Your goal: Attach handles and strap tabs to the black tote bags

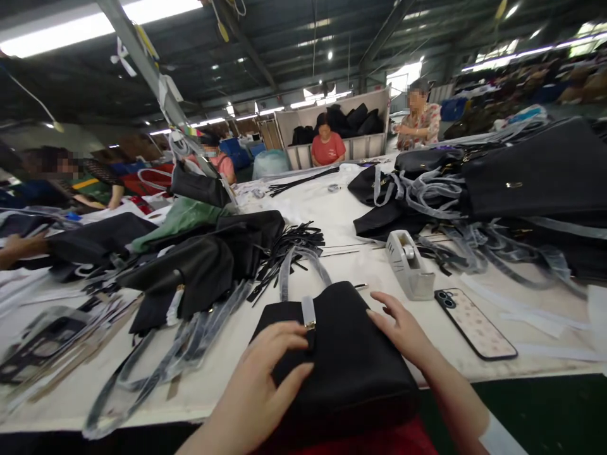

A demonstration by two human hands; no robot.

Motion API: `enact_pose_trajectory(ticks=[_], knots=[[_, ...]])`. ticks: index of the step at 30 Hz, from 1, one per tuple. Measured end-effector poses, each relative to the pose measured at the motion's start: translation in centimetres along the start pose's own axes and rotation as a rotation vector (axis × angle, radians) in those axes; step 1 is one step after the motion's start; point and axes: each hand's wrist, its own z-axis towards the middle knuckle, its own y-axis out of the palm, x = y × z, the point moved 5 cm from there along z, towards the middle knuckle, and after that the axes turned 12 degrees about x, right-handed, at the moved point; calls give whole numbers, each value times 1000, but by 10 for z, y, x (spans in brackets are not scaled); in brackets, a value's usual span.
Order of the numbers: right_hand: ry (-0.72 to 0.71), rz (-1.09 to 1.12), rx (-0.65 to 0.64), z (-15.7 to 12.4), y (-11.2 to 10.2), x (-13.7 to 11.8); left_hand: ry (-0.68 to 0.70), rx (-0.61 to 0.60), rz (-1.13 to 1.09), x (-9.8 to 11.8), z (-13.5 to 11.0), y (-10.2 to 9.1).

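Note:
A black handbag (346, 360) lies on the white table (332, 208) right in front of me, its plastic-wrapped handle (294, 268) arching away from me. My left hand (265, 385) grips the bag's near left side, thumb and fingers pinched close to the gold clasp (310, 325). On the bag's right upper edge my right hand (401, 325) rests flat with its fingers stretched out.
A grey tape dispenser (408, 264) and a phone (475, 323) lie just right of the bag. Piles of black bags (521, 177) fill the right side, more bags (208, 259) and black straps (289, 246) the left. Several people sit around the table.

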Motion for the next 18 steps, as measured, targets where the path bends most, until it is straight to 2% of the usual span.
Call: enact_pose_trajectory(ticks=[2, 5, 7, 9, 11, 14, 16, 18], knots=[[72, 24, -82, -9, 0, 1, 122, 72, 264, -6, 16, 8], [183, 63, -162, -20, -6, 8, 167, -25, 433, -26, 19, 29], [230, 78, -206, -24, -11, 12, 142, -85, 441, -41, 15, 29], [258, 74, -241, -24, -14, 15, 76, -69, 436, -58, 13, 14], [264, 65, -267, -23, -14, 13, -25, 23, 463, -78, 16, -11], [242, 56, -309, -20, -9, 4, -283, 142, 522, -116, 18, -42], [242, 25, -311, -18, -5, -2, -452, 92, 483, -140, 15, -43], [266, -11, -301, -17, -1, -2, -493, 11, 360, -153, 13, -29]])
